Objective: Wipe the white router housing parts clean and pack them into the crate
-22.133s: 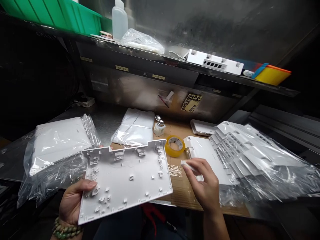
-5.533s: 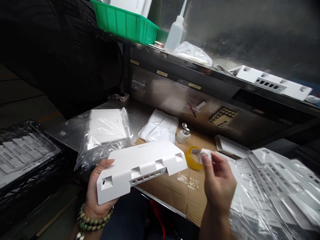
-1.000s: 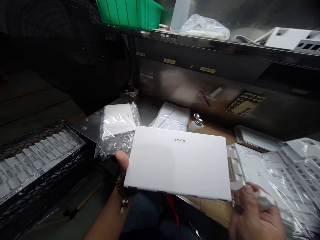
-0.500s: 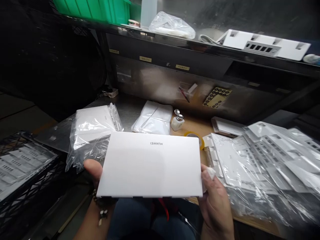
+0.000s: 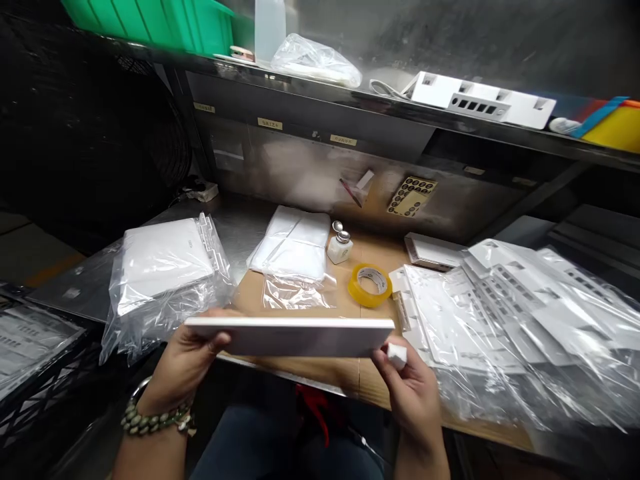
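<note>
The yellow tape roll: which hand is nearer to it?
Right. The right hand, pinching a small white pad beside the white cover, is just in front of the yellow tape roll; the left hand grips the cover's left end, farther away.

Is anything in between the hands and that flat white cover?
Nothing at the left hand: it grips the white cover directly at its left end. The right hand pinches a small white pad right at the cover's right corner. Whether the pad sits between fingers and cover cannot be told.
</note>
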`<state>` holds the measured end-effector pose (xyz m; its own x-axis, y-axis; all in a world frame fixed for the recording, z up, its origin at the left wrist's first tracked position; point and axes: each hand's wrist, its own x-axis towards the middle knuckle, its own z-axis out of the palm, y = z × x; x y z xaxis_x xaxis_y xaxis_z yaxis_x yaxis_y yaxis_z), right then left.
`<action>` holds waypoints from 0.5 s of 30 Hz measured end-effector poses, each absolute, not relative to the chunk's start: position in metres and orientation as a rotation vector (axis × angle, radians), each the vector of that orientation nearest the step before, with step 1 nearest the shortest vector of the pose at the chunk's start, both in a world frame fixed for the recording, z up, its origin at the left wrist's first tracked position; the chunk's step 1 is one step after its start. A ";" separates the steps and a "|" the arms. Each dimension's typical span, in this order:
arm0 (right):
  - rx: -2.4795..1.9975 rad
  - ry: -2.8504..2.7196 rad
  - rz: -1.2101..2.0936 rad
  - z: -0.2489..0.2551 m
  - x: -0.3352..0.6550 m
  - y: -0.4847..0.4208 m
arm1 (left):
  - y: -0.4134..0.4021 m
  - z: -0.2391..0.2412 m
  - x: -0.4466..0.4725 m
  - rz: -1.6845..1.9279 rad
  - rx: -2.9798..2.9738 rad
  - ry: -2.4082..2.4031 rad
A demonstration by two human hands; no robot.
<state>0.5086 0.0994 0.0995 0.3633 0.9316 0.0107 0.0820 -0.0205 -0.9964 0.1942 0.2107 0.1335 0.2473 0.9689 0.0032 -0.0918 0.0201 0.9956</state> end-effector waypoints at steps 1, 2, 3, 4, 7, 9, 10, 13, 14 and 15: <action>-1.434 -1.008 0.873 0.098 0.510 0.101 | 0.210 0.137 0.197 1.099 1.370 0.886; -1.452 -1.003 0.836 0.097 0.511 0.102 | 0.209 0.139 0.201 1.127 1.470 0.812; -1.482 -0.968 0.787 0.096 0.512 0.103 | 0.208 0.142 0.204 1.143 1.544 0.752; -1.513 -0.896 0.728 0.095 0.512 0.104 | 0.208 0.144 0.206 1.148 1.596 0.705; -1.485 -0.597 0.681 0.095 0.511 0.108 | 0.210 0.147 0.209 1.098 1.749 0.608; -1.386 -0.454 0.814 0.098 0.510 0.110 | 0.213 0.146 0.210 1.031 1.844 0.569; -1.345 -0.416 0.897 0.100 0.510 0.111 | 0.214 0.147 0.210 1.006 1.873 0.553; -1.317 -0.406 1.082 0.106 0.510 0.113 | 0.214 0.149 0.217 0.948 1.846 0.590; -1.319 -0.428 1.123 0.107 0.510 0.112 | 0.212 0.151 0.220 0.936 1.793 0.642; -1.326 -0.454 1.150 0.108 0.510 0.112 | 0.211 0.152 0.222 0.925 1.734 0.696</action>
